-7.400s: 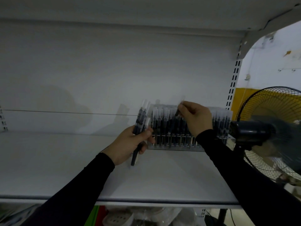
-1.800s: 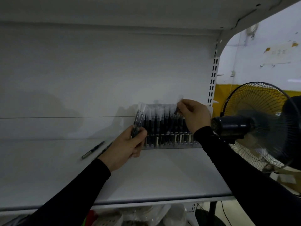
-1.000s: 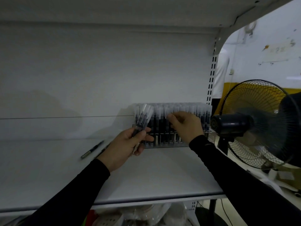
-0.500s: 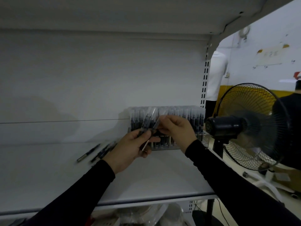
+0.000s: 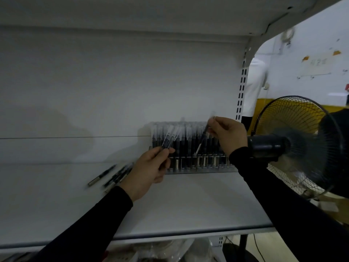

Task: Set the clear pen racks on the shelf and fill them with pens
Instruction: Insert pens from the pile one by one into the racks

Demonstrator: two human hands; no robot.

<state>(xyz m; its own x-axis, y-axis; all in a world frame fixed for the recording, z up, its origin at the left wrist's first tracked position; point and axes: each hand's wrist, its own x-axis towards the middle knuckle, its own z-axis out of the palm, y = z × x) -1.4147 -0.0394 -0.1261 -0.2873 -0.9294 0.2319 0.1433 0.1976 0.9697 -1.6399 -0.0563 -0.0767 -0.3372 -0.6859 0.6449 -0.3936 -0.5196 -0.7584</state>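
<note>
A clear plastic pen rack stands on the white metal shelf, pushed back against the shelf's rear panel, and it is packed with upright dark pens with clear caps. Everything else sits relative to that rack.

Just in front of its left end, the left hand grips a small bundle of dark clear-capped pens, fingers curled round the barrels, thumb pressed across them; the caps fan up and lean over the rack's left rows.

Above the rack's right part, the right hand pinches a single dark pen with a pale tip between thumb and fingertips, near its capped top end. That pen is tilted, its lower tip pointing down toward the middle rows; I cannot tell whether the tip touches anything there. The other fingers are curled in.

Left of the rack, well apart from it, several loose dark pens lie flat on the shelf board.

Right of the rack, beyond the shelf's slotted upright, a black pedestal fan with a wire cage stands close by.

Both arms wear black sleeves.
</note>
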